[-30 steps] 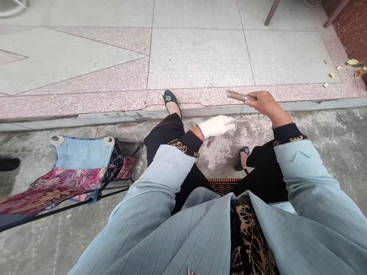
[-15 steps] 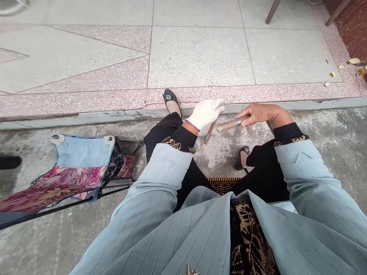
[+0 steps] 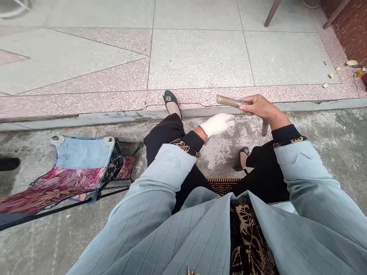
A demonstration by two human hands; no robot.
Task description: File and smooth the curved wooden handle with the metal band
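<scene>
My right hand (image 3: 255,106), bare, is closed around a brown wooden stick (image 3: 228,101) whose blunt end points left. Silvery wire (image 3: 238,104) is wound around the stick just in front of my fingertips. A second brown wooden end (image 3: 265,128) sticks out below my right wrist; my hand hides whether it belongs to the same piece. My left hand (image 3: 219,125), in a white knitted glove, is just below and left of the stick, its fingers bent together. A thin strand shows at its fingertips, but what the fingers hold is hidden.
A low step edge (image 3: 200,111) crosses in front of me. A folding chair (image 3: 83,152) with blue and floral cloth stands at left. My shoes (image 3: 171,97) rest near the step. Furniture legs (image 3: 272,12) and fallen petals (image 3: 331,76) are at upper right.
My left hand has moved right and down, and the reddish stick seen below it is now mostly hidden. The wooden stick in my right hand has risen, its left end tilting upward.
</scene>
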